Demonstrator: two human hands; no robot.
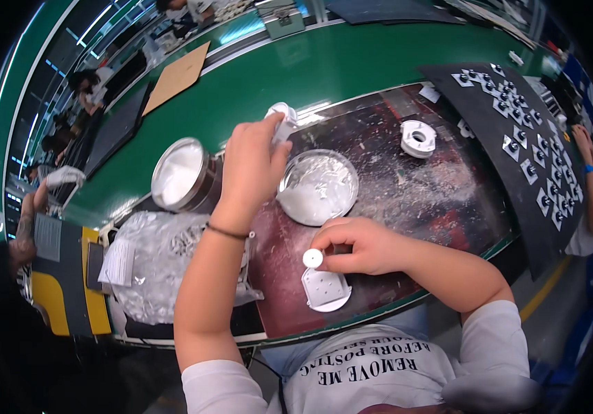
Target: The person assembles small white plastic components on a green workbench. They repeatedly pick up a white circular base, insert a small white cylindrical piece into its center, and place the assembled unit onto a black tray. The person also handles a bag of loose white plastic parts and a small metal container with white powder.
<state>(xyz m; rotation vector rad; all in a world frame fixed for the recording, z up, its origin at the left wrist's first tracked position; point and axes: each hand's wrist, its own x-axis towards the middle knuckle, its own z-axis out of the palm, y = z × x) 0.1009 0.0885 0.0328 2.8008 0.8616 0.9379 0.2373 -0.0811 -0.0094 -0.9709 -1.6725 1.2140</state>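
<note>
A white shirt [372,376] fills the lower middle of the frame. Above it, the right hand [362,248] has its fingers pinched on a small white disc [313,259], overlapping a white plate [326,290]. At upper centre, the left hand's [254,155] fingers grip a white part [284,124]. Between them, a round dish [356,181] sits on the stained desk [407,203].

A tan cardboard sheet [178,77] lies along the green tabletop [338,62], a grey-green metal box [282,19] and dark flat sheets [393,10] line the far edge, and a co-worker [91,88], apparently bent over, appears beyond.
</note>
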